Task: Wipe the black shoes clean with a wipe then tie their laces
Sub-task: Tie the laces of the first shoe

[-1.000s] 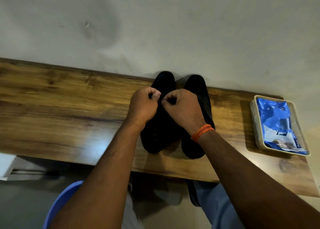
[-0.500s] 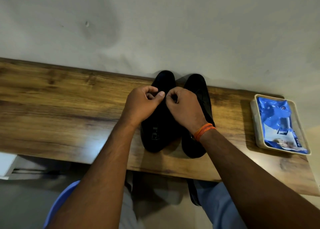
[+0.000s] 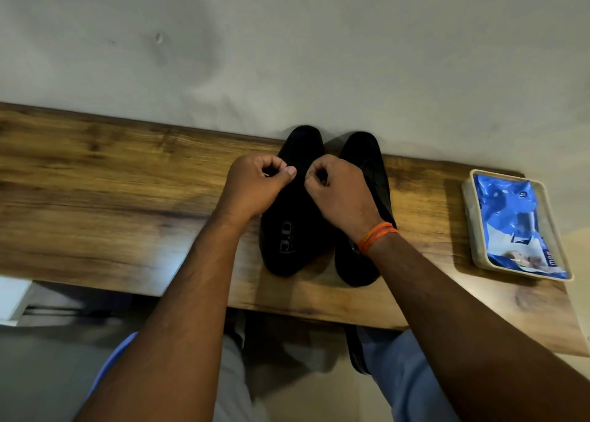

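Change: against the frame half a second back, the two hands sit a little further apart over the left shoe; the shoes and tray lie as before.
Left hand (image 3: 255, 185): fingers curled, thumb pressed to forefinger in a pinch; the lace itself is too dark to make out.
Left shoe (image 3: 289, 230): black, toe to the wall, pale lettering on the insole.
Right hand (image 3: 335, 191): curled likewise, orange thread band (image 3: 376, 238) at the wrist.
Right shoe (image 3: 367, 166): black, just beside its pair.
Wooden shelf (image 3: 111, 198): bare board left of the shoes; front edge near the heels.
Tray (image 3: 472, 230): holds a blue wipes packet (image 3: 514, 220), well apart at right.
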